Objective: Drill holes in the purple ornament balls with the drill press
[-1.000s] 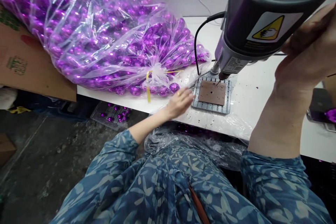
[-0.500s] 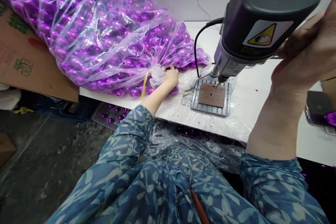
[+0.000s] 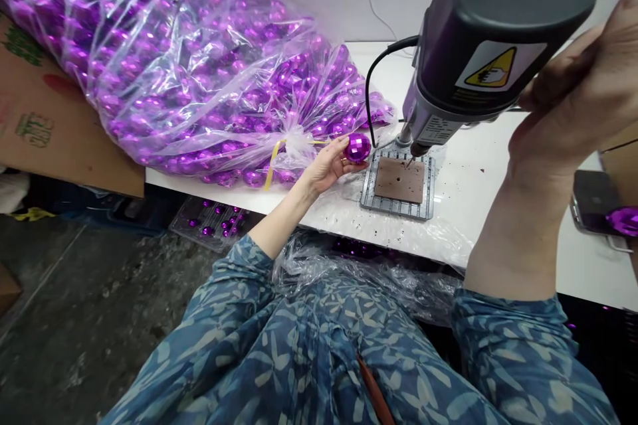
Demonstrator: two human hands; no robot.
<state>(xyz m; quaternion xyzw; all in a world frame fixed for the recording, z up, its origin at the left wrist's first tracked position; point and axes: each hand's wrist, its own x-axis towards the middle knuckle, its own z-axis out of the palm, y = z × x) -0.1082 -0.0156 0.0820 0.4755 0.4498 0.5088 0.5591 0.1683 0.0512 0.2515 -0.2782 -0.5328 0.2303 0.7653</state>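
Note:
In my left hand, a shiny purple faceted ball, like a small mirror ball, is pinched between thumb and fingers. It is just left of the drill press base. A brown plate with a hole lies on that base, below the drill bit. My right hand is raised beside the dark drill press head, fingers curled around its handle, which is mostly hidden. Left of the press sits a big clear bag full of similar purple balls, gathered at its neck with a yellow tie.
A cardboard box is under the bag at the left. Below the table edge, a clear tray contains several purple balls. Clear plastic sheet hangs over my lap. A phone lies at the right, and dark shavings dot the white table.
My left hand has come away from beside the bag's neck, moving right toward the drill press base with a purple ball now visible in it. My right hand stays at the press.

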